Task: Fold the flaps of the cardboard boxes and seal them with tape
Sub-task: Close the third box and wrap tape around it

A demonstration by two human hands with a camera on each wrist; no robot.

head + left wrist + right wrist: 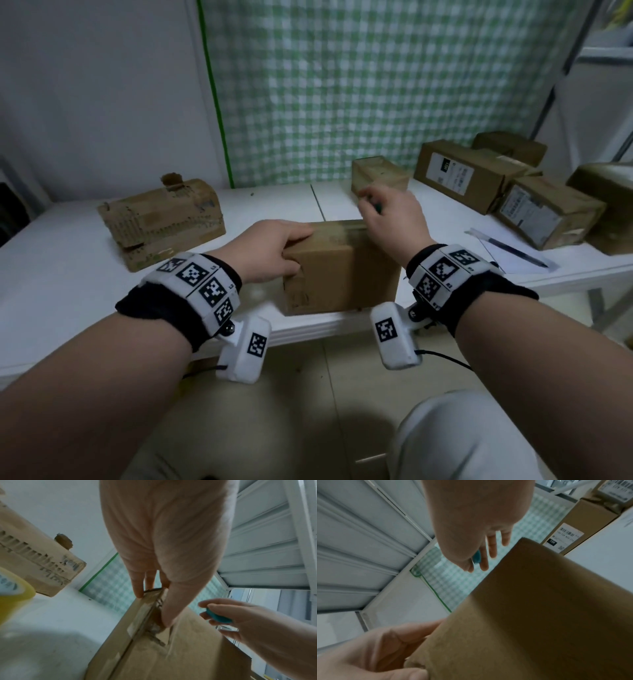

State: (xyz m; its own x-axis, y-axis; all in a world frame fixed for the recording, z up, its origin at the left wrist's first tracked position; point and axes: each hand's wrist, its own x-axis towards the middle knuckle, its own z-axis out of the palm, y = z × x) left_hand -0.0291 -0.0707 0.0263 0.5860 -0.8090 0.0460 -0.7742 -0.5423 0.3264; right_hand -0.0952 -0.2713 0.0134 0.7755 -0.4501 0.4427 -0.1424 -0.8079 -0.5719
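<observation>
Dim, even indoor light with a cool grey-green cast; no glare. In the head view a soft shadow lies on the floor [359, 421] between the forearms, and straight lines bow toward the edges. The right hand [394, 219] is smeared by motion blur. Both wrist views are soft throughout: the left hand [164, 536] fills the frame out of focus, the box [539, 615] is a blurred brown mass, darker low right.

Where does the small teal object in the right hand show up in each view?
Head: teal object barely peeks from the right hand, above the box.
Left wrist: at right, pinched in the fingers.
Right wrist: upper centre, behind the thumb.
Shared landmark: green checked cloth.
</observation>
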